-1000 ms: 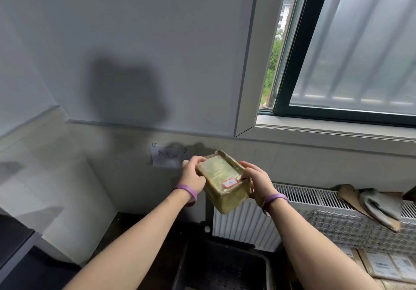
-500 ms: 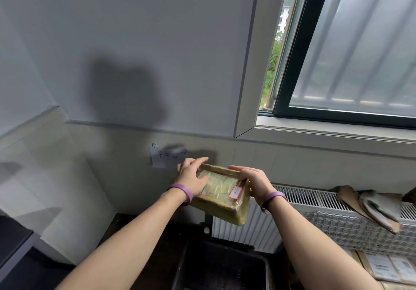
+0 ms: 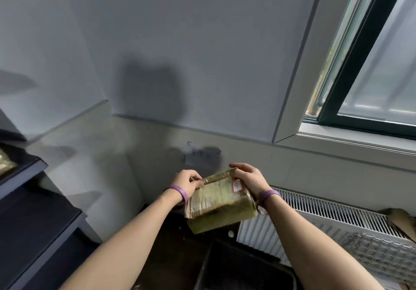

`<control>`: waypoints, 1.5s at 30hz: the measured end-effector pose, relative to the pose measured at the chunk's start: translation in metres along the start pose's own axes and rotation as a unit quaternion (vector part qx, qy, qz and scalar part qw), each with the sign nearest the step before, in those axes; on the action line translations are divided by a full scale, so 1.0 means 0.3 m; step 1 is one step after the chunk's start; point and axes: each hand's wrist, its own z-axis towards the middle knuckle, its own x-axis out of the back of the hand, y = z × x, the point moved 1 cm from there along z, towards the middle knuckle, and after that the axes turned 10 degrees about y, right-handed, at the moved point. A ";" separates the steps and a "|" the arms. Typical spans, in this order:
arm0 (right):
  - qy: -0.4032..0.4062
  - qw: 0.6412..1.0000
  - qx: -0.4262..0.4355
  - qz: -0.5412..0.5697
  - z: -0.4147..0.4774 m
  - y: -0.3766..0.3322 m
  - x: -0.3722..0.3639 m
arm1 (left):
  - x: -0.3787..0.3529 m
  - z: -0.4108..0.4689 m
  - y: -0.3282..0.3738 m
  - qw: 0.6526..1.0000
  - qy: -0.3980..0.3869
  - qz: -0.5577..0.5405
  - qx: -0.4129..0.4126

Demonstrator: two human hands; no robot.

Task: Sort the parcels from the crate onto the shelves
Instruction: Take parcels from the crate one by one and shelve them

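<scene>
Crate: dark, low, beneath the forearms.
Parcel: taped brown block, held in the air above the crate, label up.
Left hand: pinches its left corner.
Right hand: clasps the far right end.
Shelves: at left.
Handling: read the label, then carry level leftward with both hands.

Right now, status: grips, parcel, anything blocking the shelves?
Left grip and right grip hold the tan tape-wrapped rectangular parcel, clear of the black plastic crate. Dark shelves left, nothing between.

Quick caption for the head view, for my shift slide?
A taped parcel gripped by the left hand and right hand, crate below, shelves to the left.
</scene>
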 end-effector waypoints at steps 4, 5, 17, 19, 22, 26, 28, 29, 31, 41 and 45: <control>-0.032 0.998 -0.014 -0.043 -0.016 0.000 -0.109 | 0.055 -0.040 -0.108 0.994 0.090 0.001 0.068; -0.038 0.998 -0.024 -0.049 -0.024 -0.004 -0.130 | 0.073 -0.056 -0.133 0.989 0.118 0.015 0.086; -0.286 0.955 -0.079 0.018 -0.174 0.028 -0.359 | 0.120 -0.393 -0.219 0.878 0.373 -0.085 0.288; -0.353 0.932 -0.059 0.050 -0.222 0.018 -0.390 | 0.127 -0.485 -0.231 0.856 0.398 -0.112 0.309; -0.413 0.910 0.028 0.005 -0.305 -0.001 -0.450 | 0.164 -0.623 -0.253 0.834 0.424 -0.127 0.329; -0.458 0.888 0.047 -0.018 -0.432 -0.008 -0.557 | 0.230 -0.821 -0.266 0.816 0.447 -0.103 0.351; -0.481 0.876 0.038 -0.015 -0.522 -0.008 -0.610 | 0.263 -0.934 -0.280 0.814 0.442 -0.087 0.368; -0.493 0.869 0.041 -0.018 -0.570 -0.008 -0.641 | 0.283 -0.992 -0.289 0.811 0.443 -0.085 0.373; -0.513 0.857 0.038 -0.024 -0.662 -0.004 -0.692 | 0.325 -1.098 -0.305 0.805 0.450 -0.081 0.379; -0.649 0.736 0.150 -0.123 -1.308 0.103 -0.926 | 0.393 -1.815 -0.367 0.738 0.507 -0.065 0.442; -0.671 0.692 0.207 -0.166 -1.633 0.170 -0.981 | 0.420 -2.122 -0.365 0.696 0.556 -0.048 0.452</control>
